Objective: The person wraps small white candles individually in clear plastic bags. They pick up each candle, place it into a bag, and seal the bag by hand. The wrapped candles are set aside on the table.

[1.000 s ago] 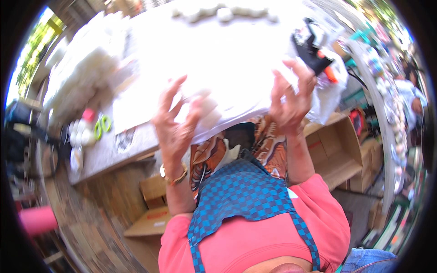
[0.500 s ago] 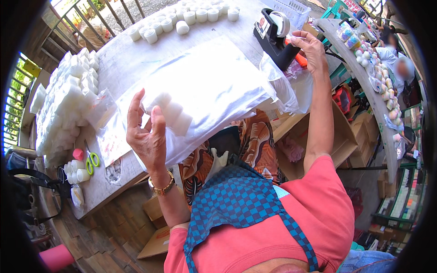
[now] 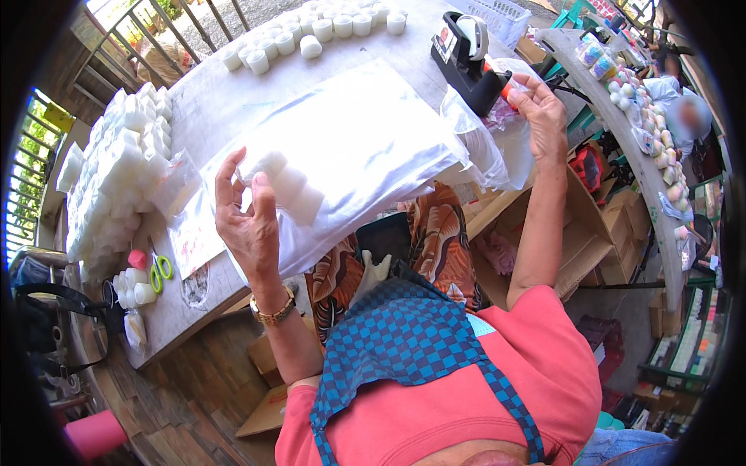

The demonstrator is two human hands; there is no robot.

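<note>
A short group of white cups [image 3: 299, 194] lies on a white cloth [image 3: 365, 116] over the table's near edge. My left hand [image 3: 252, 213] curls round the cups' left end, thumb and fingers on either side; glare hides part of the contact. At the far right, my right hand [image 3: 542, 116] pinches what looks like a strip of clear tape beside the black tape dispenser [image 3: 482, 89]. A white tape roll [image 3: 472, 37] sits in the dispenser, which has orange at its near end.
Many white cups [image 3: 311, 46] stand at the table's far side, and a tall stack [image 3: 116, 171] rises at left. Green-handled scissors [image 3: 161, 272] lie near the left edge. A plastic bag [image 3: 478, 144] lies below the dispenser; an open cardboard box [image 3: 575, 233] stands at right.
My right hand has moved right and slightly nearer, away from the dispenser's cutting end. My left hand stays at the cups, almost still.
</note>
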